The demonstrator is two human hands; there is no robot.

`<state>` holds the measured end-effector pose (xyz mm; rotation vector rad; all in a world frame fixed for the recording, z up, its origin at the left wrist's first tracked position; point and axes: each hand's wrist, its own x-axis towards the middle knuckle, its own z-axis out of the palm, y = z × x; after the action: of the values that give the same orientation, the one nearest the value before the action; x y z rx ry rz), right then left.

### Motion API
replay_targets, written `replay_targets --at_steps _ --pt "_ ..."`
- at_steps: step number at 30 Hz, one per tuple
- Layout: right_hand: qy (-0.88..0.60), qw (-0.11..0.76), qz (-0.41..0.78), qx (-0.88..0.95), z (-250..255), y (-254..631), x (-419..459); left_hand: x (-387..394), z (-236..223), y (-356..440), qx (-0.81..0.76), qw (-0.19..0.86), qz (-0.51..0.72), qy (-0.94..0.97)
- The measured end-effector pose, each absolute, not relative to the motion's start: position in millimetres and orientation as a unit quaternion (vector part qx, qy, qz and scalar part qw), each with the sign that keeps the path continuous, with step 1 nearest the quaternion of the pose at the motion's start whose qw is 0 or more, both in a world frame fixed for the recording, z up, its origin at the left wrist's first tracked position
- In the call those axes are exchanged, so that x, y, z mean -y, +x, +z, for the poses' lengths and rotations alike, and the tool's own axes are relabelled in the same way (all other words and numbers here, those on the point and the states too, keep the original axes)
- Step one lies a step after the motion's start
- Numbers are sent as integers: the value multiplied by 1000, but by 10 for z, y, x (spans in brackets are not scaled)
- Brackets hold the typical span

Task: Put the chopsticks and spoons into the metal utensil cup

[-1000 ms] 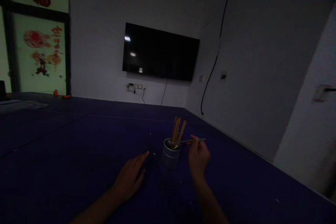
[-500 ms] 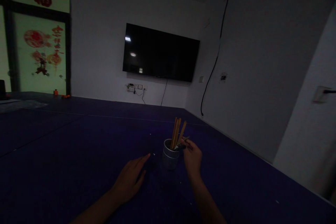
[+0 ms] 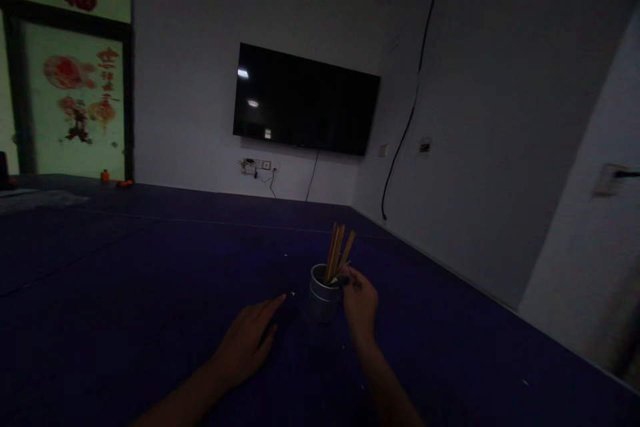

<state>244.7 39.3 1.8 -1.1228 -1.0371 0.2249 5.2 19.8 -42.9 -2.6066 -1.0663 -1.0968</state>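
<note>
Blue worktop (image 3: 150,280), dim room (image 3: 185,107), cup (image 3: 324,301) of sticks (image 3: 336,251) stood between open left hand (image 3: 251,333) and right hand (image 3: 361,301), which pinched a slim object (image 3: 341,281)

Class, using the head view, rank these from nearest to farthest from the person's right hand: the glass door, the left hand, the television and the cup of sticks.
1. Cup: right beside the right hand, on its left.
2. Left hand: beyond the cup, to the left.
3. Television: up on the far wall.
4. Glass door: far left.
</note>
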Motion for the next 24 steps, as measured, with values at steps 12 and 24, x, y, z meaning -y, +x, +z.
replay_targets --at_steps 12,24 --pt "-500 712 -43 492 -134 1871 -56 -198 -452 67 350 55 -366 -861" --pt "-458 427 -14 780 -316 1536 -48 -223 -456 103 363 93 -348 -860"
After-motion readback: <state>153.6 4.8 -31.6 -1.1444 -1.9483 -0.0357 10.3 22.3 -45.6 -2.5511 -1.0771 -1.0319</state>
